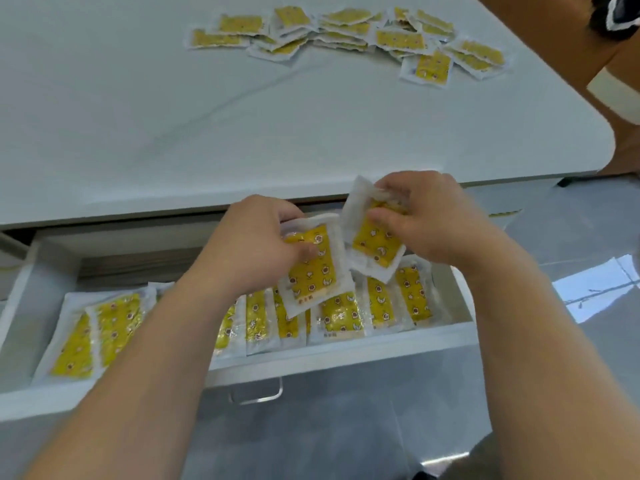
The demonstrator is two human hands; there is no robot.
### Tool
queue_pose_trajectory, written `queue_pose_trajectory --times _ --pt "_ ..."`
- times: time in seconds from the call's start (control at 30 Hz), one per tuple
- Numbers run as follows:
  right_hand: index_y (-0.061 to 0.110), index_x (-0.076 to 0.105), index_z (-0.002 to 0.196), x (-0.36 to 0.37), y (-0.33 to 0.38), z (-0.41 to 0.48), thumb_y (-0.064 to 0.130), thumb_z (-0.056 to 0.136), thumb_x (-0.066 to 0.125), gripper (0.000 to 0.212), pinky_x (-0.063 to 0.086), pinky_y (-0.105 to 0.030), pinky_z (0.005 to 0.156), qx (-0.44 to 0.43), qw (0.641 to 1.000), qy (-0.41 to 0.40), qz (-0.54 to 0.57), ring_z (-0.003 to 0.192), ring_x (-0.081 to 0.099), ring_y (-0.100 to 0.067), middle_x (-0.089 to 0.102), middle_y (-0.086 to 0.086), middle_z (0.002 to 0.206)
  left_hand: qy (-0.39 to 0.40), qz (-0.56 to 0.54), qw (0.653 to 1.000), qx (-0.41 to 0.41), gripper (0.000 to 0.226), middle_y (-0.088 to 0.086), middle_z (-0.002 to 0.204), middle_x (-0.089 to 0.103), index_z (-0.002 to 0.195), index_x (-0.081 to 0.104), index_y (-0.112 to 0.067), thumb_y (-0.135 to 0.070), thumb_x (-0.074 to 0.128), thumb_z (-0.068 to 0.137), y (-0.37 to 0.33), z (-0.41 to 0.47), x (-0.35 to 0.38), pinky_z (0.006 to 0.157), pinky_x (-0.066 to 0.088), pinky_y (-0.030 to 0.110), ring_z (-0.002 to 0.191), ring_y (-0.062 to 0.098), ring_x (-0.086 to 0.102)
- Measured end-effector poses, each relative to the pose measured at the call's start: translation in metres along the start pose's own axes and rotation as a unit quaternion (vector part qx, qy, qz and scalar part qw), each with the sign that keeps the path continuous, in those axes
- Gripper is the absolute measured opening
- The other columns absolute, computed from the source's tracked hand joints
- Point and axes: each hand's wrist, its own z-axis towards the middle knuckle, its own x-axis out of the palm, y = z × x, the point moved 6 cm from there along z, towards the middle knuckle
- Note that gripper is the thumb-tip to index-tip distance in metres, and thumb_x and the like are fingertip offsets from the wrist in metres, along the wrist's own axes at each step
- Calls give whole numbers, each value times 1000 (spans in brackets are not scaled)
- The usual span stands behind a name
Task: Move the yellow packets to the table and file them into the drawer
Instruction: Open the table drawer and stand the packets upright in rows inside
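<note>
Over the open white drawer [311,355] my left hand [256,244] grips a yellow packet [313,271] with white edges, tilted above the row below. My right hand [422,220] pinches a small stack of yellow packets [375,237] just to its right, near the table's front edge. Several filed packets [346,315] stand in a row across the drawer, and a few more lie flat at its left end [100,327]. A loose heap of yellow packets [346,32] lies on the far side of the white table [242,133].
The drawer's metal handle [258,393] sticks out at the front below my forearms. Grey glossy floor [571,271] shows to the right. Another person's arm with a white band [613,91] reaches in at the upper right, past the table's rounded corner.
</note>
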Motion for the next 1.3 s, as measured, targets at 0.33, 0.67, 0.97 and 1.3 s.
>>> queue_pose_trajectory --times 0.33,0.67,0.97,1.3 --pt "27 68 116 46 -27 0 26 90 72 26 48 -27 64 67 942 267 -193 85 65 -12 70 6 100 108 71 992 -9 12 -12 84 67 84 67 -33 -28 69 94 14 23 34 56 38 25 77 7 61" --pt "17 66 131 69 -52 17 7 93 65 39 55 -34 89 101 912 303 -257 110 63 -26 66 -6 123 120 173 977 22 16 -10 94 65 103 69 -31 -18 65 93 -7 29 45 60 47 25 82 9 60" --pt "16 66 129 77 -71 35 12 91 62 38 55 -37 94 101 908 309 -265 107 63 -26 67 -6 119 164 136 977 -9 33 -9 110 64 120 65 -30 -27 75 89 6 46 79 76 54 29 94 13 62" --pt "15 63 135 71 -67 38 5 91 56 45 54 -39 98 76 911 321 -248 110 61 -28 65 -8 121 158 165 973 11 46 -10 124 61 131 63 -33 -29 77 87 7 50 100 80 43 26 100 11 53"
